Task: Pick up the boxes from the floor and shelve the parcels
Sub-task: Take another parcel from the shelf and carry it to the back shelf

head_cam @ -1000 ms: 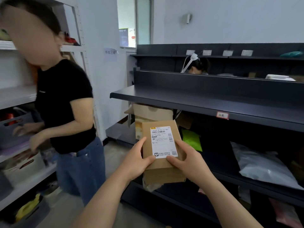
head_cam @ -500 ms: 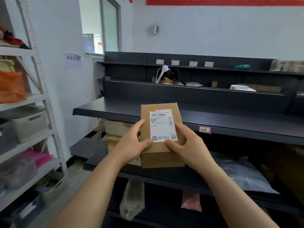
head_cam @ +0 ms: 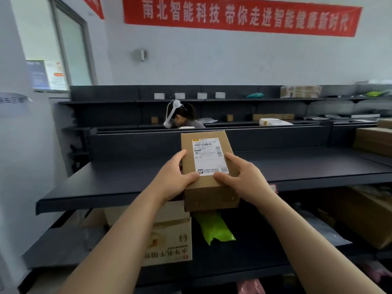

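Observation:
A small brown cardboard box (head_cam: 209,194) with a white shipping label on top is held over the front edge of the dark top shelf (head_cam: 118,183). My left hand (head_cam: 176,179) grips its left side with the thumb on the top face. My right hand (head_cam: 244,179) grips its right side, thumb on the label's lower edge. The box's far end reaches over the shelf surface, and I cannot tell whether it touches it.
On the shelf below stand a printed carton (head_cam: 169,236), a green bag (head_cam: 214,228) and a grey bag (head_cam: 324,232). Cardboard boxes (head_cam: 373,141) sit at the top shelf's right end. A person wearing a head strap (head_cam: 180,115) bends behind the shelf's back wall.
Both hands have lifted the box from the lower shelf level up to the top shelf's front edge. The view has tilted up and the person at my left has left the frame.

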The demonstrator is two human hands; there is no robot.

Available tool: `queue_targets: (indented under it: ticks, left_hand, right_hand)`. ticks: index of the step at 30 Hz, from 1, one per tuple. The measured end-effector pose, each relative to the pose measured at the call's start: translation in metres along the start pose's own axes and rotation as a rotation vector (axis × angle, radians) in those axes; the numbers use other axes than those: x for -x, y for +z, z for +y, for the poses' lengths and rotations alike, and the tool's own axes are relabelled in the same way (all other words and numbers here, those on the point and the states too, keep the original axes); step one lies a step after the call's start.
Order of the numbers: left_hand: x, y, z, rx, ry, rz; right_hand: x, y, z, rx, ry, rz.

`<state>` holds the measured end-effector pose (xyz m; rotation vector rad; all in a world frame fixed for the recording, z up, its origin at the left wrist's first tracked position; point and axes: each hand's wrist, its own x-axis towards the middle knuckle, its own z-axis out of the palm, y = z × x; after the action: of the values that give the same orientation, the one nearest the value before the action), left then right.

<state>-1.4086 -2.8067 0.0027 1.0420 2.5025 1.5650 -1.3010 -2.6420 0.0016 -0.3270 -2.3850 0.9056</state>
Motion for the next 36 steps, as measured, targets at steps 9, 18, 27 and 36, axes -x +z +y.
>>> queue_targets:
  ticks: [9, 18, 27, 36]
  left_hand:
    - [-0.069, 0.005, -0.01, 0.001, 0.001, -0.051]
    - [-0.125, 0.024, -0.017, 0.054, -0.087, -0.007]
    - [-0.163, 0.036, -0.025, 0.079, -0.143, -0.006]
    - [-0.181, 0.043, -0.036, 0.08, -0.171, -0.027]
  right_hand:
    - [-0.056, 0.002, 0.012, -0.02, 0.139, 0.013]
    - [-0.115, 0.002, 0.039, -0.039, 0.161, -0.008]
    - [-0.156, 0.011, 0.063, -0.034, 0.164, -0.039]
    - [-0.179, 0.019, 0.079, -0.016, 0.181, -0.072]
